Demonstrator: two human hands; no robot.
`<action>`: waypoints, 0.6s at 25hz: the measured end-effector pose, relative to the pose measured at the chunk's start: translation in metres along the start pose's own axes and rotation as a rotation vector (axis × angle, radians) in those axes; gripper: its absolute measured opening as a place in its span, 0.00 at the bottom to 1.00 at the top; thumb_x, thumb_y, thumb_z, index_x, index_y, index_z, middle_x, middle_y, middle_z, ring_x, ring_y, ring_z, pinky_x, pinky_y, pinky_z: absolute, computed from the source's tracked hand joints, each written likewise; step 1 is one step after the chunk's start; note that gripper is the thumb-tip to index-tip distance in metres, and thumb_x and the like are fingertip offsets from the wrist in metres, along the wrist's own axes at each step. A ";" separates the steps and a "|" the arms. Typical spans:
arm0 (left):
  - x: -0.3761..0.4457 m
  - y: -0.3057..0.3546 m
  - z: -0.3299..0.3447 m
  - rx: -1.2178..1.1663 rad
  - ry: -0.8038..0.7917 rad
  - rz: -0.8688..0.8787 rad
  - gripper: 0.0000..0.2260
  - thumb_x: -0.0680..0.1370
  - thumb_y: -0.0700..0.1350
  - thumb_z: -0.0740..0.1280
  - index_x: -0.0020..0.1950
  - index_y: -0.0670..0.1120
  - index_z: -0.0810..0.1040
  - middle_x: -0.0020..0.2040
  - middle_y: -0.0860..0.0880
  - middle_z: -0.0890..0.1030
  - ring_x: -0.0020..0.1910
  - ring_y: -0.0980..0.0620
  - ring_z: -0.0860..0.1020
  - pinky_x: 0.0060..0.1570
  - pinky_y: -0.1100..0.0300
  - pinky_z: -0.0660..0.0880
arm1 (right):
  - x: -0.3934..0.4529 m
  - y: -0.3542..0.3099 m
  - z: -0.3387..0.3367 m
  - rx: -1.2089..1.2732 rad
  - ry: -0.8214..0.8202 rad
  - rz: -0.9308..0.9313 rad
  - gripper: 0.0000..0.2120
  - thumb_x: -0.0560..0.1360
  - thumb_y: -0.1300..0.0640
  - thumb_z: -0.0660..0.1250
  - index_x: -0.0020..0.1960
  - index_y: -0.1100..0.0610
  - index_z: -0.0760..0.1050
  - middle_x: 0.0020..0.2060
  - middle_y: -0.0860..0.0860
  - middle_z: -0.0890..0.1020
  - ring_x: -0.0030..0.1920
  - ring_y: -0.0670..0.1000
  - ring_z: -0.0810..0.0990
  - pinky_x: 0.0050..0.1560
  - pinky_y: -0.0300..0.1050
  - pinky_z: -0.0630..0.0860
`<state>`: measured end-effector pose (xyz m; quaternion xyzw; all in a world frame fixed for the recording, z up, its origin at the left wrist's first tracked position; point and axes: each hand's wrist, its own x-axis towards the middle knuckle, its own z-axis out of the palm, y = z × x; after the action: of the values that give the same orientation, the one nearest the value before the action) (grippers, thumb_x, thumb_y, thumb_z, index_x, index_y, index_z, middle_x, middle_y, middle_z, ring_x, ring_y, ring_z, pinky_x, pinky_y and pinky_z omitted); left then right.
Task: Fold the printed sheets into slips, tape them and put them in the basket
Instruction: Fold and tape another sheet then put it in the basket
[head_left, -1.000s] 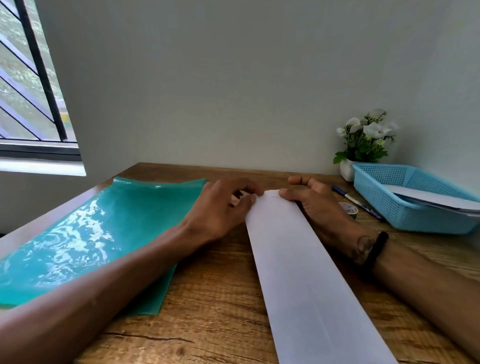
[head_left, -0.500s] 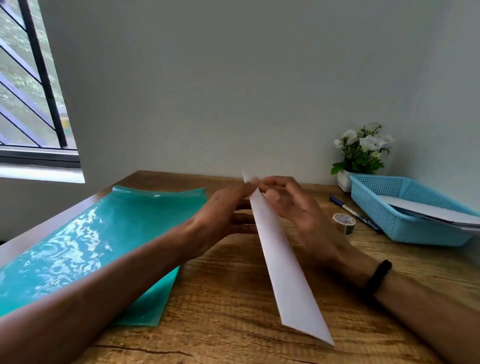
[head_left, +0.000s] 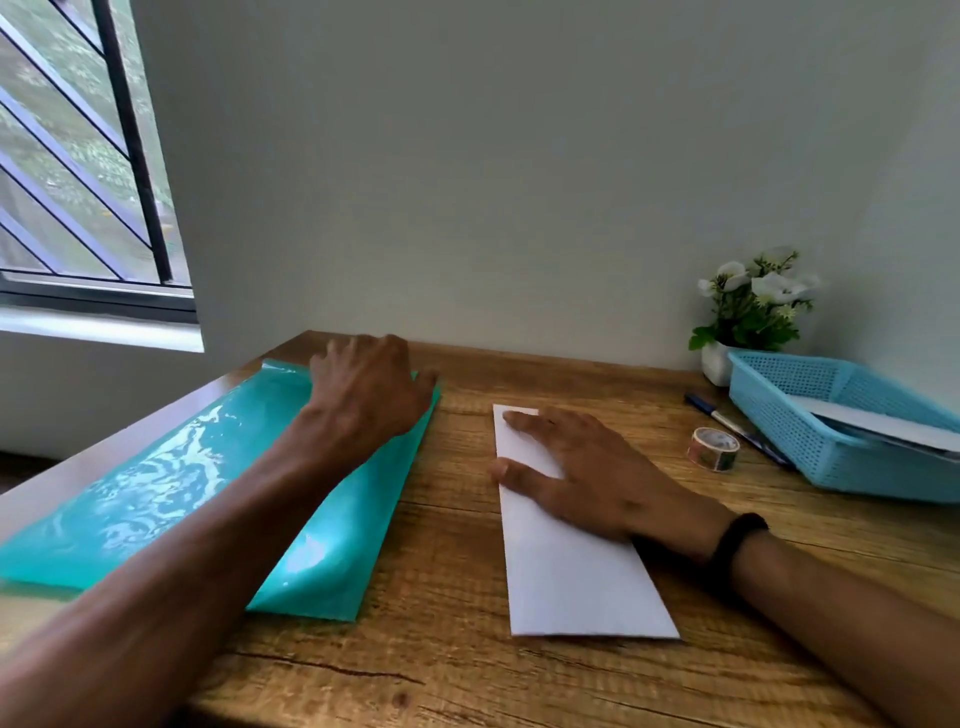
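Right hand (head_left: 597, 478) flat with fingers spread, pressing a folded white slip (head_left: 566, 551) on the wooden worktop (head_left: 452, 649), left hand (head_left: 369, 389) resting loose-fingered on a teal plastic folder (head_left: 171, 483) left of the slip, tape roll (head_left: 714, 449) and blue basket (head_left: 810, 436) to its right

table (head_left: 467, 649) | folder (head_left: 182, 483) | slip (head_left: 566, 571) | tape (head_left: 714, 449) | pen (head_left: 727, 423) | basket (head_left: 810, 441) | plant pot (head_left: 716, 362)

Bare table (head_left: 457, 525) lies between folder (head_left: 171, 483) and slip (head_left: 566, 566); tape roll (head_left: 714, 448) and pen (head_left: 737, 428) front the basket (head_left: 810, 441).

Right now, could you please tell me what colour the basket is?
The basket is light blue, seen in the head view.
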<state>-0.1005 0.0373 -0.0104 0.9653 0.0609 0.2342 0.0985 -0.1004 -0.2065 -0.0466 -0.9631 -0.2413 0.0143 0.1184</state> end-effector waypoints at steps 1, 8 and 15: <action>0.000 -0.004 0.002 0.092 -0.136 -0.096 0.28 0.80 0.68 0.59 0.65 0.47 0.79 0.64 0.39 0.80 0.62 0.36 0.79 0.63 0.33 0.75 | 0.008 0.003 -0.001 -0.021 -0.013 0.031 0.40 0.76 0.22 0.48 0.83 0.36 0.49 0.85 0.46 0.53 0.84 0.52 0.51 0.81 0.55 0.49; -0.002 -0.003 0.030 0.053 -0.411 -0.217 0.36 0.79 0.73 0.52 0.82 0.55 0.55 0.81 0.38 0.58 0.78 0.30 0.60 0.72 0.23 0.57 | 0.055 0.019 0.003 -0.083 0.000 0.103 0.41 0.74 0.20 0.44 0.83 0.36 0.50 0.85 0.49 0.52 0.84 0.54 0.50 0.82 0.59 0.48; 0.010 -0.015 0.045 -0.048 -0.355 -0.214 0.37 0.79 0.73 0.52 0.83 0.56 0.51 0.83 0.37 0.52 0.80 0.27 0.50 0.75 0.24 0.46 | 0.017 0.030 -0.045 0.215 0.507 -0.132 0.24 0.83 0.41 0.62 0.77 0.46 0.69 0.76 0.48 0.72 0.76 0.50 0.69 0.76 0.52 0.67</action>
<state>-0.0721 0.0459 -0.0479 0.9768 0.1393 0.0503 0.1548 -0.0675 -0.2339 -0.0095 -0.9001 -0.2632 -0.2093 0.2772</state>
